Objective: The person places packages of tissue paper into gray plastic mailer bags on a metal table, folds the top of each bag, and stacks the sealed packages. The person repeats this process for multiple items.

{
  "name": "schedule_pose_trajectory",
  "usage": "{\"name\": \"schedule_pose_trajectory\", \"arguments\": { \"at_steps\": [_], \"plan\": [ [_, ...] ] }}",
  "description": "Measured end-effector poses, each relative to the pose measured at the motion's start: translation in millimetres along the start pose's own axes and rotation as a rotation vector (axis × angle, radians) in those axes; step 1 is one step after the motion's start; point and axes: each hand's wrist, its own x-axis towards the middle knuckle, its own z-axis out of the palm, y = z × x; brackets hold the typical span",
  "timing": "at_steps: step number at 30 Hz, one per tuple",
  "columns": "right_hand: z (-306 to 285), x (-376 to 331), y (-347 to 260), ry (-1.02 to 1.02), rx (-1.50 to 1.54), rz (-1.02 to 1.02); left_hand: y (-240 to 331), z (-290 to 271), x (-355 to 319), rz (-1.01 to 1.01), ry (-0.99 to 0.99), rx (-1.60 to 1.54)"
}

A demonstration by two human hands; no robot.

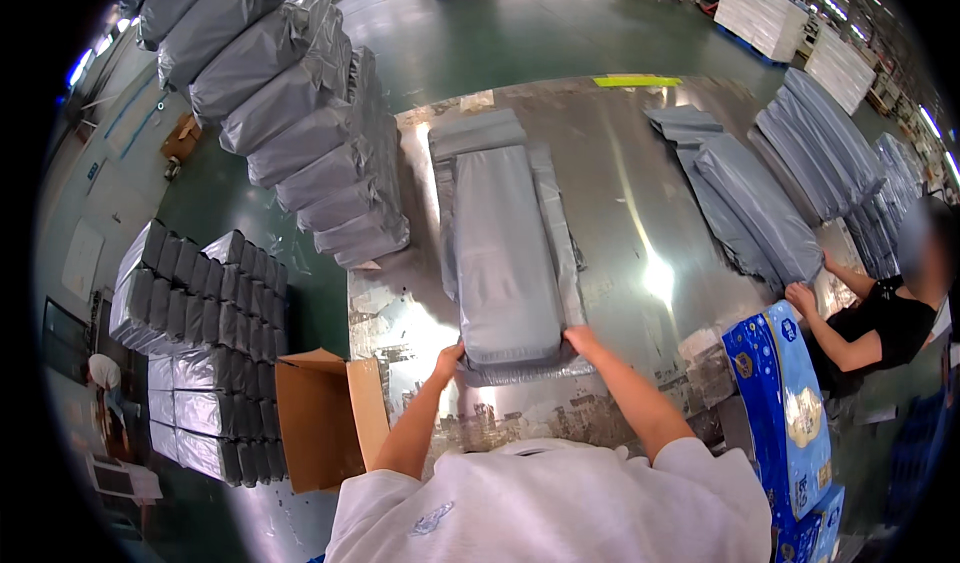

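Grey pack (506, 253) lying on the steel table (640, 193); left hand (449, 359) and right hand (580, 339) are gripping its near end; carton (312, 418) standing open, nothing visibly packed

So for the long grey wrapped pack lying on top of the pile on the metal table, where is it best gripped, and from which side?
Probably at its near short end, from the person's side. The grey pack lies lengthwise away from the person on the pile, its near end at the table edge. The left hand and right hand already hold the two near corners, which suits something this wide and soft.
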Motion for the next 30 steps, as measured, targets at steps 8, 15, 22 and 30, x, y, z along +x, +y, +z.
{"name": "schedule_pose_trajectory", "arguments": {
  "at_steps": [8,15,22,30],
  "plan": [
    [38.5,38.9,-11.8,0.146,0.850,0.280,2.8,58.2,43.8,-0.200,0.112,-0.681],
    [-7.3,9.1,-110.9,-0.392,0.836,0.355,122.1,-3.7,-9.7,-0.331,-0.254,-0.522],
    [69.2,-114.7,-144.3,-0.405,0.693,0.212,102.7,-58.6,-176.7,-0.081,-0.071,-0.457],
    [156.8,-189.0,-193.4,-0.798,0.629,0.085,15.8,-114.2,-329.5,0.008,0.203,-0.507]
  ]
}}
